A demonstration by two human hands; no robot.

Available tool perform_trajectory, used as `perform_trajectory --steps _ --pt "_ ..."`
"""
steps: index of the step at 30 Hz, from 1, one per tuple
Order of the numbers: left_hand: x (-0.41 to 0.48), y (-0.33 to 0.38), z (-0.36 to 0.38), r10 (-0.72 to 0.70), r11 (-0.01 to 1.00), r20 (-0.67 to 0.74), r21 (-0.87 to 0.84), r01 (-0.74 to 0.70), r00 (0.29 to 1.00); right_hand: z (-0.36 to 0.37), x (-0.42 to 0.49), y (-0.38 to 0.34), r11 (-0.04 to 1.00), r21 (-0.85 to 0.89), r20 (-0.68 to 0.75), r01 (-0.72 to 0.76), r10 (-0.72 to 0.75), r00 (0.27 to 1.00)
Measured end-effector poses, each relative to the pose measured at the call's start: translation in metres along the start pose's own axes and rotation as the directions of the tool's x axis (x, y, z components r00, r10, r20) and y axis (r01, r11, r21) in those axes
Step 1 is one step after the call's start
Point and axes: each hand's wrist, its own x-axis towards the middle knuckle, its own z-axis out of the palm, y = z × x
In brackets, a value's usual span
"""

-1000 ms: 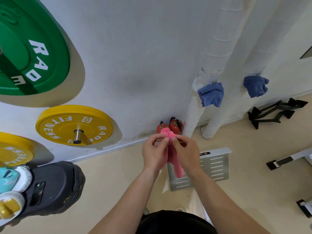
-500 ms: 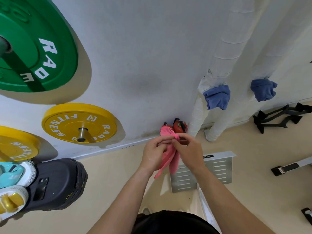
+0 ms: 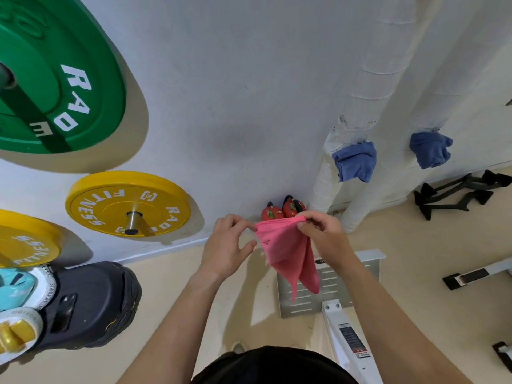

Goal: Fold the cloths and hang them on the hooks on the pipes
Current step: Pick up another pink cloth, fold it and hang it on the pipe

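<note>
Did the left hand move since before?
Yes. The left hand has shifted left, away from the red kettlebells by the wall, pulling the pink cloth wider.

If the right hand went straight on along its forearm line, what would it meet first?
Likely the red kettlebells by the wall, just beyond the right hand and pink cloth; depth is unclear.

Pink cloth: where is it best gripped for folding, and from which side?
Top edge, one corner per hand, pinched from above: the pink cloth hangs limp below that edge, lower tips loose. The left hand and right hand pinch it there.
</note>
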Motion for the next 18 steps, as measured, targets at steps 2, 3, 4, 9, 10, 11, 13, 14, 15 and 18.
perform_trajectory --steps 2,3,4,9,10,11,13,14,15,18 --pt "0.0 0.001 -0.001 0.018 0.997 0.028 -0.08 -0.016 0.999 -0.005 0.0 -0.001 1.0 0.002 0.028 0.002 -0.002 1.0" --pt "0.0 0.004 -0.002 0.021 0.992 0.054 -0.128 -0.014 0.998 -0.006 0.0 -0.003 1.0 0.005 0.047 0.003 -0.003 0.999" --pt "0.001 0.009 -0.001 0.021 0.983 0.086 -0.182 -0.005 0.996 -0.007 0.0 -0.004 1.0 0.008 0.065 0.002 -0.002 0.998" --pt "0.007 0.027 0.002 -0.017 0.924 0.123 -0.378 0.063 0.992 -0.013 0.002 -0.008 1.0 -0.015 0.101 -0.012 0.014 0.995" --pt "0.009 0.028 0.0 -0.01 0.925 0.106 -0.377 0.049 0.994 -0.015 0.002 -0.007 1.0 -0.025 0.089 -0.011 0.013 0.996" --pt "0.01 0.029 -0.003 -0.012 0.927 0.088 -0.374 0.044 0.996 -0.016 0.002 -0.006 0.999 -0.041 0.065 -0.013 0.016 0.998" --pt "0.012 0.029 -0.012 -0.037 0.917 0.051 -0.394 0.054 0.998 -0.021 0.003 -0.001 0.992 -0.122 0.0 -0.029 0.029 1.0" --pt "0.014 0.03 -0.017 -0.039 0.91 0.036 -0.411 0.05 0.999 -0.023 0.002 0.001 0.982 -0.185 -0.012 -0.046 0.045 0.999" --pt "0.015 0.031 -0.022 -0.033 0.904 0.027 -0.426 0.042 0.999 -0.024 0.002 0.003 0.97 -0.235 -0.004 -0.067 0.068 0.998" --pt "0.018 0.037 -0.029 -0.026 0.888 0.047 -0.457 0.045 0.999 -0.02 0.0 0.001 0.974 -0.209 0.043 -0.087 0.098 0.994"
